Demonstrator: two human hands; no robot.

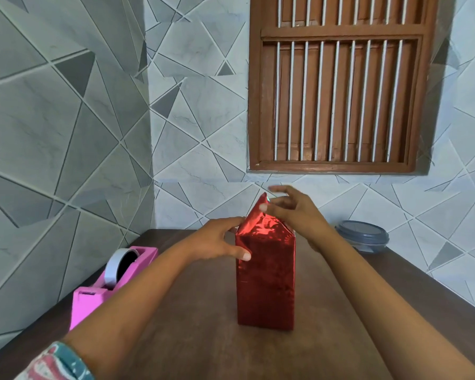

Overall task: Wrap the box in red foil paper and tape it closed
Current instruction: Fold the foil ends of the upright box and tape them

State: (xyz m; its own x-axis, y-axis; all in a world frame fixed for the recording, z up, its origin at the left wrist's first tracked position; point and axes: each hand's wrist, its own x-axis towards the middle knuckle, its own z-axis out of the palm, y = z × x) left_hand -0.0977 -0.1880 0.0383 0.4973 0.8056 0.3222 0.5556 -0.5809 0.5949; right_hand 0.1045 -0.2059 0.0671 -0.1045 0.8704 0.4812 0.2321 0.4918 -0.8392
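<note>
A tall box wrapped in shiny red foil paper (266, 281) stands upright in the middle of the brown table (203, 338). At its top the foil rises to a pointed flap. My left hand (220, 239) holds the box's upper left side, thumb on the front face and fingers round the far edge. My right hand (294, 212) is at the top, its thumb and fingers pinching the pointed foil flap. A pink tape dispenser (102, 286) with a roll of tape stands to the left of the box.
A round grey-lidded container (362, 235) sits at the table's back right, by the tiled wall. A brown barred window is in the wall above. The dispenser stands close to the table's left edge.
</note>
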